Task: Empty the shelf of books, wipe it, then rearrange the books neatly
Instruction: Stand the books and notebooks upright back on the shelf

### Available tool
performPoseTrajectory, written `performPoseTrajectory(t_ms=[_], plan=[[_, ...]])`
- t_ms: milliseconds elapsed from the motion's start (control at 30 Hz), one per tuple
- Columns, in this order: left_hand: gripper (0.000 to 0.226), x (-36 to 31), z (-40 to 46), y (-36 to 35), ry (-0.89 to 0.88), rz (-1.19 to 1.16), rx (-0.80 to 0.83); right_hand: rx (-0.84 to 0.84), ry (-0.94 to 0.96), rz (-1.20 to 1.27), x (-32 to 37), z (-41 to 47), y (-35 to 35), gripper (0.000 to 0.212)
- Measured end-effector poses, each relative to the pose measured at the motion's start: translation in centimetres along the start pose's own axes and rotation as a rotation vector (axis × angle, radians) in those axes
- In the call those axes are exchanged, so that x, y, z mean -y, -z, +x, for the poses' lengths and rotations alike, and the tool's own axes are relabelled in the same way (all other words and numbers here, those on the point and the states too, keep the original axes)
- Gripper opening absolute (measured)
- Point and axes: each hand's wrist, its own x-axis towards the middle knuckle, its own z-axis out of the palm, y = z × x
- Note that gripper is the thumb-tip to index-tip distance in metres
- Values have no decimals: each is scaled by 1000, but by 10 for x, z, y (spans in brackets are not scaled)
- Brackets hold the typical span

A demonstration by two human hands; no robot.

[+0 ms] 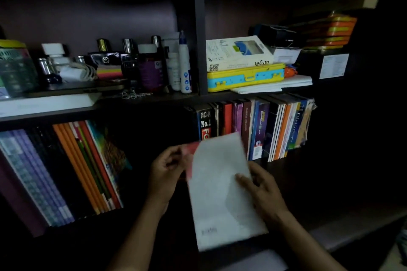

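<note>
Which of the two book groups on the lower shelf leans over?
The left group, purple, black and orange spines tilted against each other. The right group, starting at the black "No.1" spine, stands upright.

The white booklet [222, 191] is motion-blurred, its print unreadable; it hides the lower spines of the book row [259, 125] behind it and part of a red item [192, 147].
</note>
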Motion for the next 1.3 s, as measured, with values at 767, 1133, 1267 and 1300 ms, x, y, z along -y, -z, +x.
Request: performPoseTrajectory(t_ms=[767, 1133, 1267, 1300], plan=[[61, 25, 1, 10, -169, 601, 75, -411, 451, -382, 0, 4, 2, 23], [64, 25, 4, 8, -163, 575, 88, -378, 491, -451, 11, 9, -7, 26], [66, 25, 4, 8, -165, 590, 100, -400, 472, -467, 12, 11, -8, 27], [67, 26, 4, 8, -163, 591, 99, -407, 467, -474, 11, 11, -7, 28]])
